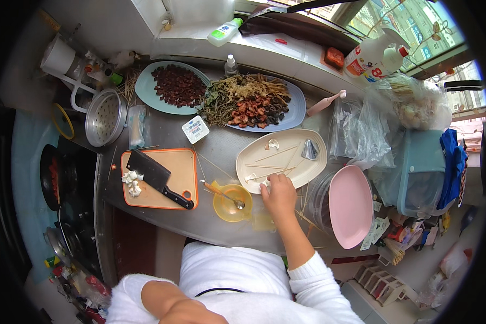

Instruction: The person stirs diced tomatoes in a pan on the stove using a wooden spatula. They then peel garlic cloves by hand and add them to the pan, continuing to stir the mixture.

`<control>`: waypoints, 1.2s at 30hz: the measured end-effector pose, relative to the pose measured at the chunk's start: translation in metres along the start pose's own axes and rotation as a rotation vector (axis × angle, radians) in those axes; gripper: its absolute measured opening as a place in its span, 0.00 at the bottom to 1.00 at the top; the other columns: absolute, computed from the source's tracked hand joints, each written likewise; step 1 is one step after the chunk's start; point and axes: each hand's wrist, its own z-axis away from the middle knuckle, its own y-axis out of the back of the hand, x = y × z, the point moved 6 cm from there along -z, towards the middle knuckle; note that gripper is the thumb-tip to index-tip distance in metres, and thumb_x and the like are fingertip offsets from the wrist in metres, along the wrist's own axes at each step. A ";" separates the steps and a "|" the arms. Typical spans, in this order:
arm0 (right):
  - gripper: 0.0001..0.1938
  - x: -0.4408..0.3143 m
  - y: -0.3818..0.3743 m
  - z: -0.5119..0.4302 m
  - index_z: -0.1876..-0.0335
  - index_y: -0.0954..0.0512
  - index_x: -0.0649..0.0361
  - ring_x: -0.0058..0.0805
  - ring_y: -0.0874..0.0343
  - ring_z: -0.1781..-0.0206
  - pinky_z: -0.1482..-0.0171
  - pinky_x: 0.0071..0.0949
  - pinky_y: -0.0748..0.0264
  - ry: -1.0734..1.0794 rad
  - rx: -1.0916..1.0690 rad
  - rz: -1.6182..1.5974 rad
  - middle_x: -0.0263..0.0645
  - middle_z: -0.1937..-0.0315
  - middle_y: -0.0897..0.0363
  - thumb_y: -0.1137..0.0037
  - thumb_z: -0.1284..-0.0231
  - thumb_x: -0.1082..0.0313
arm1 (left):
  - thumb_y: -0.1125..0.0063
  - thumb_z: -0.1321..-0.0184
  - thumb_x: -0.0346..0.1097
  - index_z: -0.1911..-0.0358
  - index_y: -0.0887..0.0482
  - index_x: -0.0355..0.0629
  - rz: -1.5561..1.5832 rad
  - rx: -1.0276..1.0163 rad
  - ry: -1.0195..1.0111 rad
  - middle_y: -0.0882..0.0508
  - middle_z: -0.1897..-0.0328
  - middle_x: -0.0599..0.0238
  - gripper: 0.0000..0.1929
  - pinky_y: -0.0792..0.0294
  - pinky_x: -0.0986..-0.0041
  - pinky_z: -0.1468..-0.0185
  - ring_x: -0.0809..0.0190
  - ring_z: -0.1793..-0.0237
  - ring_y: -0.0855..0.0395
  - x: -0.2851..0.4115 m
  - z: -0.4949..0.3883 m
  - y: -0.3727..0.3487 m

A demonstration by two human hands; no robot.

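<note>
My right hand (280, 195) is at the near rim of a cream oval plate (320, 168), thumb and fingers closed around a small white piece (266, 184), mostly hidden. Thin wooden skewers (275, 153), shell-like fragments (273, 143) and a crumpled silvery wrapper (310, 150) lie on that plate. My left hand (190, 312) is close to my body at the bottom edge, its fingers cut off from view. A yellow bowl (231, 194) holding a spoon (238, 203) sits left of my right hand. A cleaver (150, 170) rests on an orange-rimmed cutting board (158, 202) beside white chunks (132, 182).
Behind are a green-blue plate (143, 87) of dark red pieces and a blue plate (297, 101) of dried ingredients. A pink tray (351, 206) leans over clear containers (323, 198) at right. A wok (50, 178) stands on the stove at left.
</note>
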 end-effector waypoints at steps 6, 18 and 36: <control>0.10 -0.006 -0.011 -0.009 0.58 0.19 0.56 0.45 0.18 0.54 0.52 0.43 0.21 -0.118 -0.014 0.032 0.42 0.61 0.17 0.32 0.44 0.67 | 0.27 0.52 0.27 0.69 0.08 0.42 -0.057 0.042 0.010 0.27 0.76 0.73 0.06 0.51 0.77 0.80 0.70 0.79 0.31 -0.010 0.002 0.032; 0.04 0.023 -0.047 -0.022 0.60 0.21 0.64 0.26 0.25 0.71 0.67 0.28 0.24 -0.498 -0.113 -0.812 0.39 0.62 0.25 0.44 0.37 0.75 | 0.45 0.24 0.44 0.66 0.15 0.39 0.684 0.118 0.615 0.30 0.64 0.65 0.16 0.38 0.70 0.63 0.62 0.68 0.33 -0.069 0.033 0.074; 0.08 0.052 -0.020 -0.073 0.54 0.22 0.63 0.12 0.33 0.69 0.65 0.15 0.33 -0.376 0.021 -0.774 0.28 0.65 0.28 0.35 0.32 0.70 | 0.56 0.19 0.43 0.45 0.20 0.32 1.625 -0.006 1.080 0.22 0.50 0.58 0.19 0.31 0.75 0.54 0.65 0.59 0.24 -0.078 0.009 0.036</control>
